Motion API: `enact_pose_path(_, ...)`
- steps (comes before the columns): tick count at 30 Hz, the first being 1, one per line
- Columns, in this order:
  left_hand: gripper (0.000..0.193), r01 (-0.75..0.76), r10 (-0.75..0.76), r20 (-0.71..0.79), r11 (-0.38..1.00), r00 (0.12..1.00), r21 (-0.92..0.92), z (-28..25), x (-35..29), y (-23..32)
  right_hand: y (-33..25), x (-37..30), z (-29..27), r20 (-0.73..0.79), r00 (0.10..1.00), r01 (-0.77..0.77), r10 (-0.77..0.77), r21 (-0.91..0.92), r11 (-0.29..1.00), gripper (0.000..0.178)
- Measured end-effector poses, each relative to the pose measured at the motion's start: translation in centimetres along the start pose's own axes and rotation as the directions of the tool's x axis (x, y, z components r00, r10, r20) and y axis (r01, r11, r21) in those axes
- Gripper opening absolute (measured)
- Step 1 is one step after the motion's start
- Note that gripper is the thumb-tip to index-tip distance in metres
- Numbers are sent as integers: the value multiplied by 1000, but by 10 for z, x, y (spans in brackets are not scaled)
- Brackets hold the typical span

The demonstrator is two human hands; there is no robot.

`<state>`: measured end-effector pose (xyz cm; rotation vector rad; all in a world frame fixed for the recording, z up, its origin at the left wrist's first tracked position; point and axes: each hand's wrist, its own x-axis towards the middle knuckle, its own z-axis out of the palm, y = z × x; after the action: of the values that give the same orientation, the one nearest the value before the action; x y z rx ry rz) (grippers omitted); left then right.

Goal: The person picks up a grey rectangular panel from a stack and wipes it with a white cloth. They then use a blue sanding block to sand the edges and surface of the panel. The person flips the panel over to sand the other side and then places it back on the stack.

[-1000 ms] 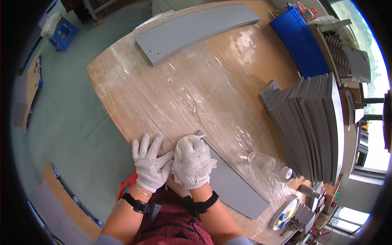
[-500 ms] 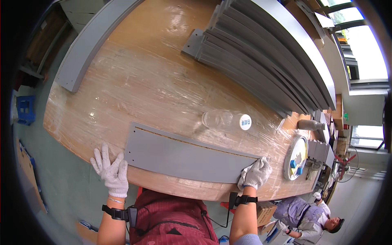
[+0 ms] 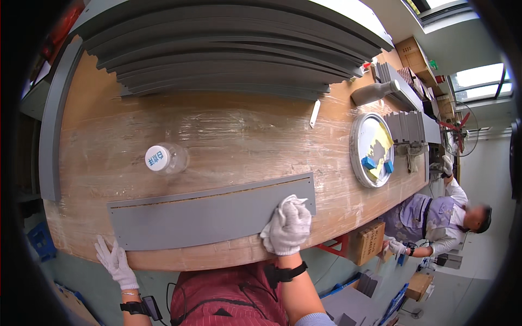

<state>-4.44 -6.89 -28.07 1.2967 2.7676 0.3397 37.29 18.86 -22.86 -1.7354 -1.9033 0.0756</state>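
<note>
A long flat grey panel lies along the near edge of the wrapped table, with a thin brown line along its far side and small holes near its ends. My right hand, in a white knit glove, is closed on a bunched white cloth and presses it onto the panel close to the right end. The palm hides part of the cloth. My left hand, gloved too, is open with fingers apart at the table edge, by the panel's near left corner. It holds nothing.
Beyond the panel stands a clear bottle with a white cap. A large stack of grey panels fills the far side. To the right are a round white lid with blue blocks and a grey bottle. A co-worker stands farther right.
My view has swung to the right. My right hand with the cloth has shifted from the panel's far right corner inward and nearer. The left hand has dropped toward the panel's near left corner.
</note>
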Motion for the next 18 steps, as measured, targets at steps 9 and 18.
enact_pose_path(9, 41, 370, -321, 194, 696, 927, -616, -19, 62, 26, 142, 58, -23, -25, 881, -474, 473, -77, 877, 24)
enact_pose_path(18, 45, 670, -532, 434, 409, 727, -620, -31, 100, 83, 91, 91, -27, 345, 848, -403, 402, -74, 912, 28)
